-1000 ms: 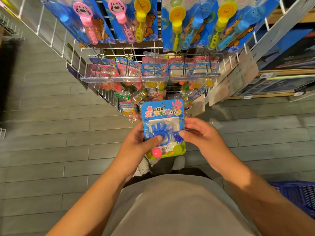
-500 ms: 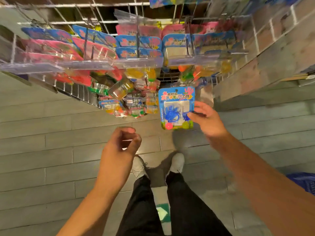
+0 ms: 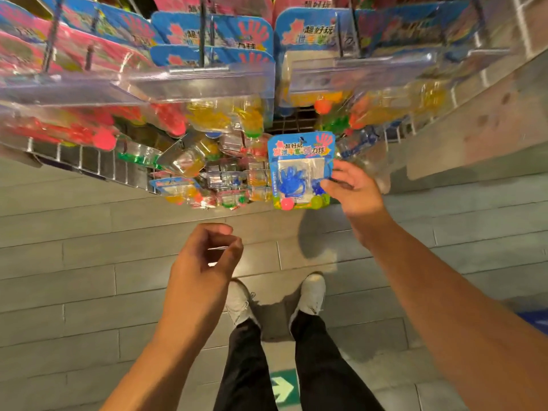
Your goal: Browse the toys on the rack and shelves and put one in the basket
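A blue blister card toy (image 3: 299,170) with a blue sticky hand and small balls hangs upright in front of the wire rack (image 3: 89,164). My right hand (image 3: 353,188) pinches its right edge between thumb and fingers. My left hand (image 3: 204,259) hovers lower down over the floor, fingers loosely curled, holding nothing. More cards of the same toy (image 3: 213,34) hang on the pegs above. Only a blue corner of the basket (image 3: 536,320) shows at the right edge.
Clear price strips (image 3: 192,81) jut out from the pegs overhead. Lower pegs hold small clear packs of toys (image 3: 225,176). A shelf edge (image 3: 474,143) runs along the right. My feet (image 3: 275,298) stand on grey floor planks with a green arrow sticker (image 3: 283,387).
My left hand let go of the toy card and dropped away. My right hand moved the card forward toward the lower pegs. The view has closed in on the rack.
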